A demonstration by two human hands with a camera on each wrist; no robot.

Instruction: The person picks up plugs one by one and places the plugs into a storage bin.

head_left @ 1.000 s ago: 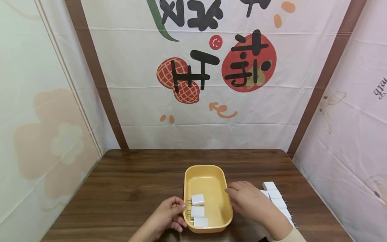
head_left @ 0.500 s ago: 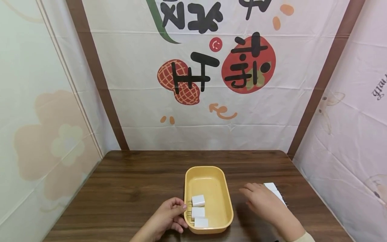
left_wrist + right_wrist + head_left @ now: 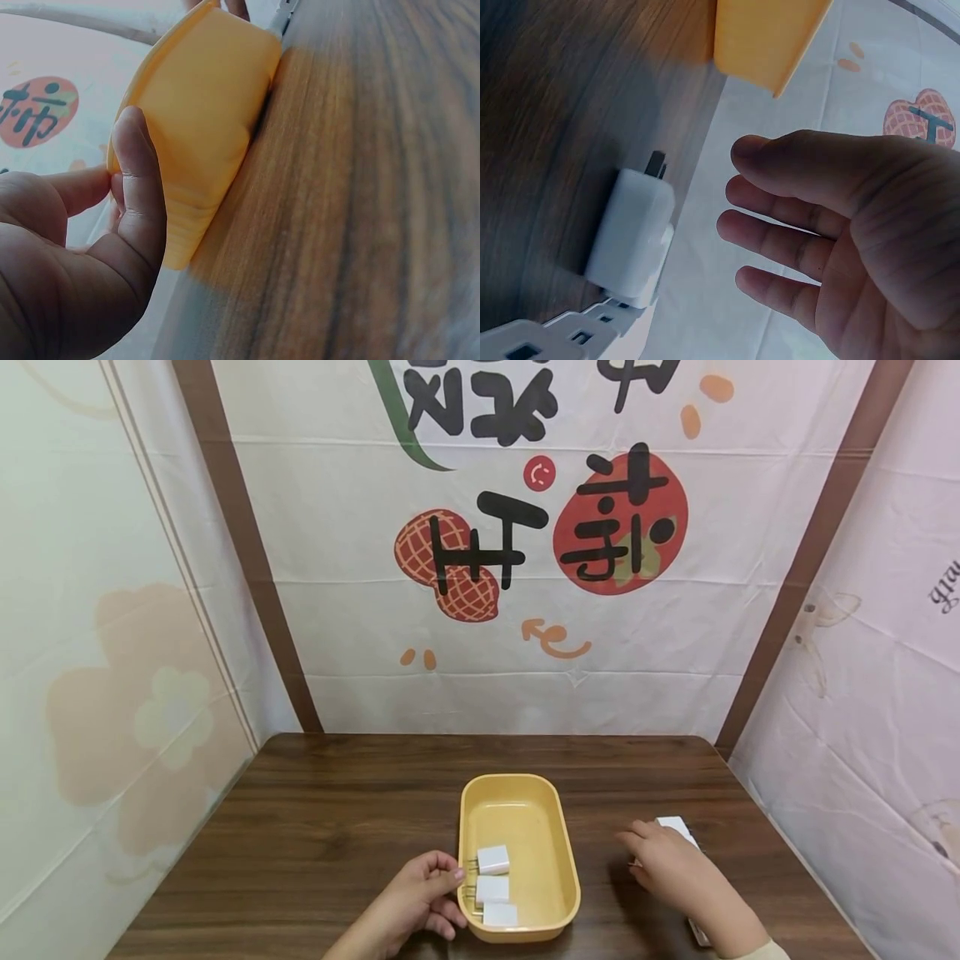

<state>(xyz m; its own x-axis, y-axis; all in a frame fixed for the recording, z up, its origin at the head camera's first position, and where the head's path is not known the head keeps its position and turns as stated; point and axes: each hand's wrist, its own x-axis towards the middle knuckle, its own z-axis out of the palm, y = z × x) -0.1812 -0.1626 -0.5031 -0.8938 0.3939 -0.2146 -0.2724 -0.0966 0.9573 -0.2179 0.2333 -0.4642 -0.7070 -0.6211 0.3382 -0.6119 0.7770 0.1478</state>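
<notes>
A yellow plastic container [image 3: 542, 860] stands on the table, with three white plug-in chargers [image 3: 492, 891] lying along its left inside wall, prongs to the left. My left hand [image 3: 420, 897] pinches the container's left rim; in the left wrist view a finger lies against the outer wall. Over the right side of the table hovers my right hand [image 3: 682, 877], partly covering more white chargers [image 3: 672, 823]. Seen from the right wrist, its fingers are extended and hold nothing. A white charger [image 3: 630, 232] with dark prongs stands near the fingertips, apart from them, in front of several others.
The dark wood table [image 3: 360, 810] runs back to a printed white cloth [image 3: 360, 693] hanging behind it. Similar cloths hang at the left and right sides. The container's right wall [image 3: 567, 852] lies between its inside and my right hand.
My right hand has moved from the container's right rim rightward to the chargers on the table. My left hand and the three chargers in the container have stayed in place.
</notes>
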